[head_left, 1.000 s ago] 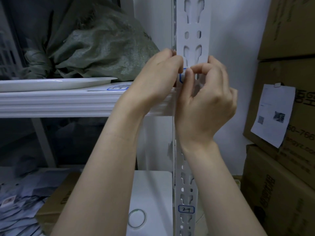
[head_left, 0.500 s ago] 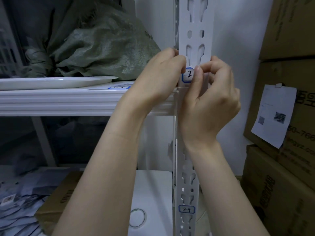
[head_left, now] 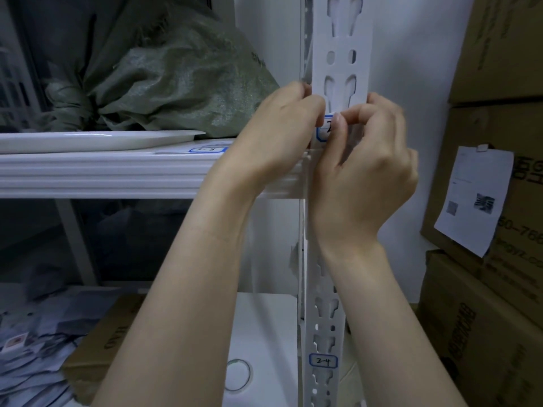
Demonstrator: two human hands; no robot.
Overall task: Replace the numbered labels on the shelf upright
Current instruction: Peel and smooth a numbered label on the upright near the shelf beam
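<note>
A white slotted shelf upright [head_left: 342,63] runs from top to bottom just right of centre. At shelf height it carries a small blue-bordered label [head_left: 325,131] with a handwritten number, mostly covered by fingers. My left hand [head_left: 279,136] curls against the upright's left edge, fingertips at the label. My right hand [head_left: 373,160] pinches the label's right part between thumb and forefinger. Lower on the upright sits a second blue-bordered label marked 2-4 [head_left: 323,361].
A white shelf beam [head_left: 102,174] bears a blue label [head_left: 207,149], a white tray [head_left: 97,139] and a green woven sack [head_left: 182,80]. Stacked cardboard boxes [head_left: 496,201] with a taped paper sheet [head_left: 473,198] stand at right. A tape roll [head_left: 238,372] lies on the white surface below.
The view has shifted slightly. My right thumb and forefinger have closed over the upper label, which showed more of its number half a second ago. Both hands stay at the upright.
</note>
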